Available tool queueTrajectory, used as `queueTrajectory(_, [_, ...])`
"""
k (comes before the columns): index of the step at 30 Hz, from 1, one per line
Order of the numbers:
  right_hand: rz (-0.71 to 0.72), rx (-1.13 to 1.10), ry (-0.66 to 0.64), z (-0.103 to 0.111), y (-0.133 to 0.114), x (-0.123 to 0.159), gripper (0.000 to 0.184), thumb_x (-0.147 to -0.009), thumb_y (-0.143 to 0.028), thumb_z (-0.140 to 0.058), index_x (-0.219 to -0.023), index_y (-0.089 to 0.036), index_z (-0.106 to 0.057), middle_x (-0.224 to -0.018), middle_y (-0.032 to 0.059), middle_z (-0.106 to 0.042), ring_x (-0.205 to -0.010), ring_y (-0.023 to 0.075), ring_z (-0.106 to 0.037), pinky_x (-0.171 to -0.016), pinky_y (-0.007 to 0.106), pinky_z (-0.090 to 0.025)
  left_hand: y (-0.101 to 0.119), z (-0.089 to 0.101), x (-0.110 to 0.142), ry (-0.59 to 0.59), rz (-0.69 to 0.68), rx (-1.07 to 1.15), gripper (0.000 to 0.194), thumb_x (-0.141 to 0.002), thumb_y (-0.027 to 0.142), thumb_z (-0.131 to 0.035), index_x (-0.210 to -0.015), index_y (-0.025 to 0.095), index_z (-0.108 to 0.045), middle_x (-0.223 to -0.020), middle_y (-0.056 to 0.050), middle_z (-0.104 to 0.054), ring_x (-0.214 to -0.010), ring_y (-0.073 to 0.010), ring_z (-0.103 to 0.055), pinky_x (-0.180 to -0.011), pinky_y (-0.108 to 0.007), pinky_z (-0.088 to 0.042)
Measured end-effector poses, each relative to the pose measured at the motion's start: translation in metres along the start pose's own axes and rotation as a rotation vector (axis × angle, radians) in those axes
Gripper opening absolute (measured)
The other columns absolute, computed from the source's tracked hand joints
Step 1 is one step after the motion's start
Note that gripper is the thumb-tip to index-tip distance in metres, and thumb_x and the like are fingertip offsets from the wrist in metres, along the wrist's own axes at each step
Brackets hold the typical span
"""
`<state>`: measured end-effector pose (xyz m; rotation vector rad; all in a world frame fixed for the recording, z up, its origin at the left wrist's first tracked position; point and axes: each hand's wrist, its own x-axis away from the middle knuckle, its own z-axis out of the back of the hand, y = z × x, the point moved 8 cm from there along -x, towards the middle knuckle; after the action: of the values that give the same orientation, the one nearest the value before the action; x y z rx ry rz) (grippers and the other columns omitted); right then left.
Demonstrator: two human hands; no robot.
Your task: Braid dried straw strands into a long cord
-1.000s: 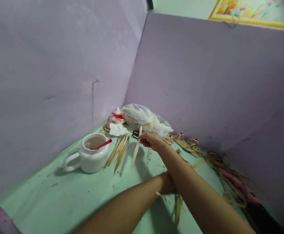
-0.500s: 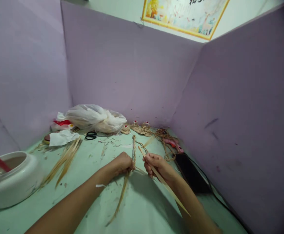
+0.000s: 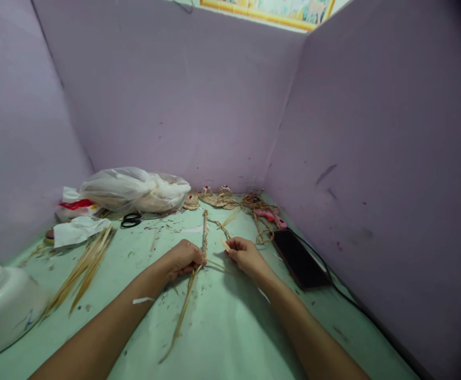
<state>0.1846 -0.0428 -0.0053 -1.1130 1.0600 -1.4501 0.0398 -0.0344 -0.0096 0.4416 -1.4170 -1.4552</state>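
My right hand (image 3: 247, 256) just brought its pinched straw strip (image 3: 225, 245) near the braid (image 3: 205, 232) my left hand (image 3: 186, 257) grips, so they're close.

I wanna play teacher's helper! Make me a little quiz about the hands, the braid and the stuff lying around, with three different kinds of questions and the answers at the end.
1. True or false: the left hand is at the lower end of the braid, and the right hand holds a pale strip.
2. What lies closest to the black-handled scissors?
A) the white pot
B) the plastic bag
C) the picture frame
3. Fill in the missing word, left or right: the dark flat slab lies to the ____ of the braid.

Key: 1. True. 2. B. 3. Right.
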Motion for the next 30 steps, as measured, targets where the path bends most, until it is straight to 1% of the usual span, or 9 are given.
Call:
queueTrajectory(2, [0.074,0.049,0.008,-0.001,-0.003,0.000,0.006,-0.065,-0.019,-0.054,-0.066,-0.014,-0.055,-0.044,-0.0067,-0.042,-0.040,0.0052,-0.032,-0.040,0.018,-0.023,0.000,0.001,-0.001,0.005,-0.006,-0.001,0.017,-0.052,0.023,-0.055,-0.043,0.015,-0.043,-0.033,0.006,-0.032,-0.029,-0.0027,-0.021,-0.031,-0.019,-0.010])
queueTrajectory(4, [0.139,0.117,0.031,-0.001,-0.005,0.002,0.017,-0.068,-0.029,-0.054,-0.063,-0.013,-0.056,-0.044,-0.0058,-0.040,-0.041,0.0055,-0.031,-0.041,0.018,-0.022,0.000,0.001,-0.001,0.010,-0.008,-0.010,0.015,-0.052,0.022,-0.054,-0.043,0.015,-0.044,-0.033,0.006,-0.032,-0.029,-0.0031,-0.021,-0.031,-0.019,-0.009])
queueTrajectory(6, [0.177,0.188,0.046,-0.002,-0.005,0.003,0.024,-0.069,-0.035,-0.054,-0.061,-0.012,-0.058,-0.046,-0.0042,-0.042,-0.043,0.0063,-0.033,-0.042,0.019,-0.024,-0.001,0.001,-0.001,0.007,-0.002,-0.016,0.014,-0.053,0.022,-0.053,-0.044,0.014,-0.046,-0.033,0.006,-0.032,-0.029,-0.0035,-0.022,-0.030,-0.019,-0.009])
queueTrajectory(12, [0.281,0.304,0.068,-0.007,-0.005,0.005,0.023,-0.070,-0.030,-0.052,-0.078,-0.014,-0.066,-0.064,0.0024,-0.062,-0.058,0.0122,-0.050,-0.055,0.022,-0.037,-0.002,0.001,-0.002,-0.002,-0.005,0.012,0.014,-0.052,0.020,-0.053,-0.043,0.014,-0.044,-0.035,0.006,-0.033,-0.029,-0.0033,-0.022,-0.031,-0.019,-0.008])
queueTrajectory(16, [0.341,0.409,0.088,-0.014,-0.012,0.008,0.021,-0.070,-0.026,-0.051,-0.078,-0.016,-0.068,-0.074,0.0046,-0.066,-0.066,0.0153,-0.055,-0.062,0.024,-0.040,-0.002,0.000,-0.003,-0.004,-0.023,0.027,0.014,-0.052,0.018,-0.053,-0.043,0.014,-0.043,-0.035,0.006,-0.033,-0.029,-0.0026,-0.022,-0.032,-0.019,-0.008])
queueTrajectory(20, [0.340,0.485,0.052,-0.024,-0.015,0.012,0.021,-0.070,-0.023,-0.050,-0.077,-0.018,-0.069,-0.073,0.0045,-0.067,-0.066,0.0154,-0.056,-0.062,0.024,-0.040,-0.001,0.000,-0.003,0.000,-0.024,0.053,0.009,-0.051,0.016,-0.051,-0.044,0.013,-0.045,-0.035,0.006,-0.034,-0.029,-0.0023,-0.022,-0.032,-0.019,-0.008])
queueTrajectory(24, [0.346,0.491,0.023,-0.028,-0.014,0.014,0.022,-0.071,-0.022,-0.048,-0.079,-0.018,-0.068,-0.073,0.0044,-0.067,-0.065,0.0146,-0.056,-0.060,0.023,-0.038,-0.001,0.000,-0.003,-0.025,-0.026,0.112,0.007,-0.050,0.016,-0.052,-0.047,0.012,-0.047,-0.038,0.005,-0.037,-0.029,-0.0017,-0.022,-0.032,-0.019,-0.008])
queueTrajectory(27, [0.318,0.465,0.011,-0.028,-0.010,0.014,0.020,-0.070,-0.023,-0.048,-0.076,-0.017,-0.066,-0.067,0.0033,-0.064,-0.059,0.0130,-0.053,-0.054,0.022,-0.036,-0.002,0.001,-0.003,-0.033,-0.019,0.124,0.009,-0.051,0.018,-0.054,-0.048,0.012,-0.048,-0.038,0.005,-0.037,-0.029,-0.0015,-0.023,-0.032,-0.019,-0.008])
queueTrajectory(30, [0.272,0.413,0.035,-0.022,-0.009,0.012,0.017,-0.069,-0.025,-0.049,-0.070,-0.016,-0.063,-0.058,0.0018,-0.060,-0.053,0.0113,-0.050,-0.050,0.021,-0.034,-0.001,0.001,-0.003,-0.039,-0.025,0.120,0.012,-0.051,0.019,-0.055,-0.047,0.013,-0.046,-0.038,0.006,-0.036,-0.029,-0.0012,-0.022,-0.032,-0.018,-0.007])
